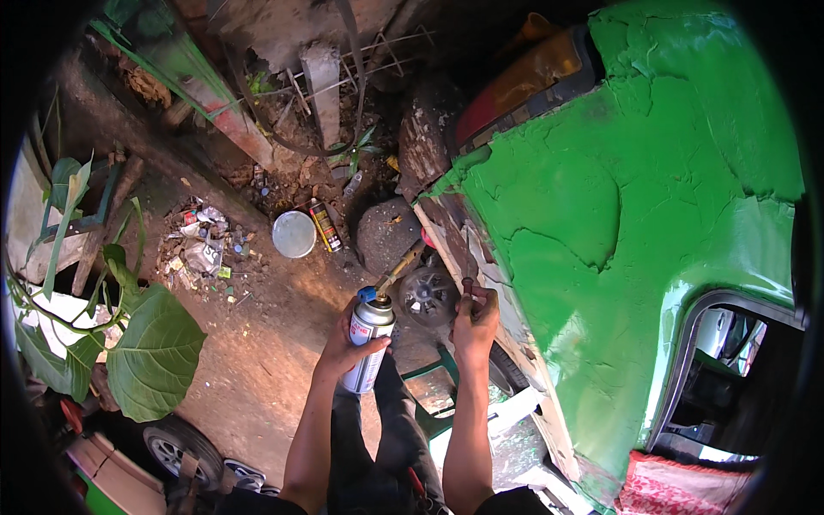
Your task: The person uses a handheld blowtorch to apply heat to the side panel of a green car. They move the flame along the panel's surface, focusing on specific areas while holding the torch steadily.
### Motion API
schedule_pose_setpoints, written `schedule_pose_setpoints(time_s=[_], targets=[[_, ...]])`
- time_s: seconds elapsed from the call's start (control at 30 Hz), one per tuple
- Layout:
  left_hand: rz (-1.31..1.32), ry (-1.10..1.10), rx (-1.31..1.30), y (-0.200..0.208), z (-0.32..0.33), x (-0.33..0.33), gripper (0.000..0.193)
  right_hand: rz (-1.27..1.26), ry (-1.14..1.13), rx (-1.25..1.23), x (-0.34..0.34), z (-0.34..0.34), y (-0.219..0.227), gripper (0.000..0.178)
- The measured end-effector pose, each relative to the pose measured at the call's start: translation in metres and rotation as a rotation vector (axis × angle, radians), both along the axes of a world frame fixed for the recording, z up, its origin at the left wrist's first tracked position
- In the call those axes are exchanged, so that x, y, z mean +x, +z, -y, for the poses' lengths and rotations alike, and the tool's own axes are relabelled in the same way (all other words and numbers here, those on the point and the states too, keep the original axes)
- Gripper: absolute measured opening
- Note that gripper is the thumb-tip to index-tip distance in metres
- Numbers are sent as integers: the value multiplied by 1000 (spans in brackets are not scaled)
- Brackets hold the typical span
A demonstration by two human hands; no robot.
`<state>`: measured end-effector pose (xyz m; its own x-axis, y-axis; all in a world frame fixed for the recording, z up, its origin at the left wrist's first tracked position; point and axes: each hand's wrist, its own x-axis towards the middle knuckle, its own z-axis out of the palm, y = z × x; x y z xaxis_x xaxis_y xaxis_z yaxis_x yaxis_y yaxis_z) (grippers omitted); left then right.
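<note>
My left hand [347, 343] is wrapped round a gas torch: a white and silver canister [369, 348] with a blue valve knob and a brass nozzle. The nozzle points up and right toward the lower edge of a green vehicle body panel [566, 197]; I cannot make out a flame. Close to that edge, my right hand [475, 326] is closed on a thin, dark-handled hand tool [467, 283], whose far end blends into the panel's edge. Cracks and peeling run through the green paint, with a long curved split in the middle.
A round light-coloured lid or tub [293, 234] and a yellow-black spray can [325, 226] stand on the dirt floor. Rubbish [206, 245] lies left of them, near a large-leafed plant [159, 352]. A rock [386, 233] and a silver wheel cover [427, 296] sit beyond my hands.
</note>
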<state>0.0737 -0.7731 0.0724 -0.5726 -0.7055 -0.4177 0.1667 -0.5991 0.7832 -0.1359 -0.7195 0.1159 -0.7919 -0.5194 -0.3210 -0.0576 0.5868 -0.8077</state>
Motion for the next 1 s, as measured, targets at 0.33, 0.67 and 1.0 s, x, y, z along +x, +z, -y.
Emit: schedule_pose_setpoints(time_s=[0.33, 0.67, 1.0], targets=[[48, -47, -99, 0, -1, -7, 70, -107, 43, 8, -3, -3, -6, 14], [43, -60, -115, 3, -7, -13, 69, -369, 180, -182, -26, -6, -53, 11], [-12, -11, -18, -5, -10, 1, 75, -79, 111, -99, -18, 2, -43, 13]])
